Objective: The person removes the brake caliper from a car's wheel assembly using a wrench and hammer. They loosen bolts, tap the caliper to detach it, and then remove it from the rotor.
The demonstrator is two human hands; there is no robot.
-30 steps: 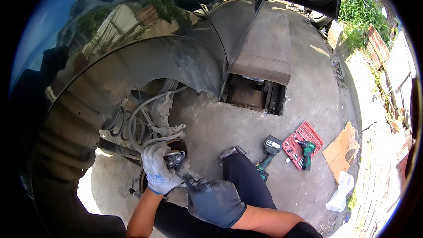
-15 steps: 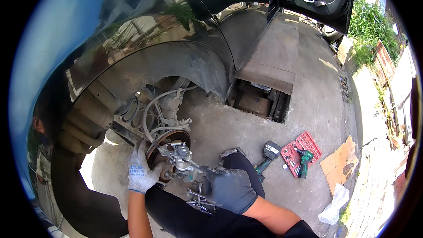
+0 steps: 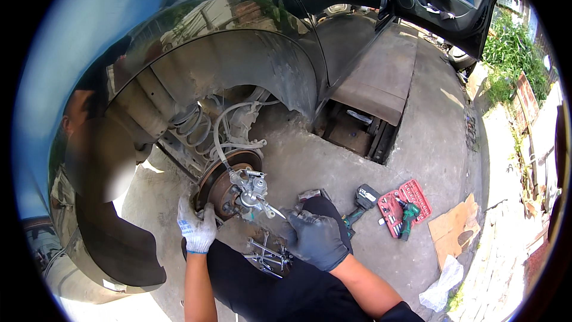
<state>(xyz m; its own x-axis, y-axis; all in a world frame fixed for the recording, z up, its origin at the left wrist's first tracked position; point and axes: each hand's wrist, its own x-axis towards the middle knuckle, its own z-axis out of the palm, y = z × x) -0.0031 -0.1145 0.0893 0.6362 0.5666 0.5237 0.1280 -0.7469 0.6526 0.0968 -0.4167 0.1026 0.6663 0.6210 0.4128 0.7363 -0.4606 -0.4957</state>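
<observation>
My left hand (image 3: 198,226), in a white knit glove with blue print, is closed around the lower left edge of a rusty brake disc (image 3: 215,188). Its thumb lies on the near side, and the other fingers are partly hidden behind the rim. In front of the disc sits a silver metal caliper-like part (image 3: 253,188) with a round cap. From it a pale, pointed metal piece (image 3: 272,210) sticks out toward my right hand (image 3: 317,240), which wears a dark grey glove. The right fingers are curled beside its tip; whatever they hold is hidden.
Several chrome wrenches (image 3: 266,255) lie on the floor below the disc. To the right are a cordless impact wrench (image 3: 362,201), a red tool case (image 3: 422,194) with a green drill (image 3: 409,217), and cardboard (image 3: 454,226). A floor pit (image 3: 351,134) opens beyond; a car door (image 3: 447,0) stands open.
The view has shifted, so the car and disc sit differently in it. My left hand is lower on the disc's rim. My right hand has drawn slightly down and away from the silver part.
</observation>
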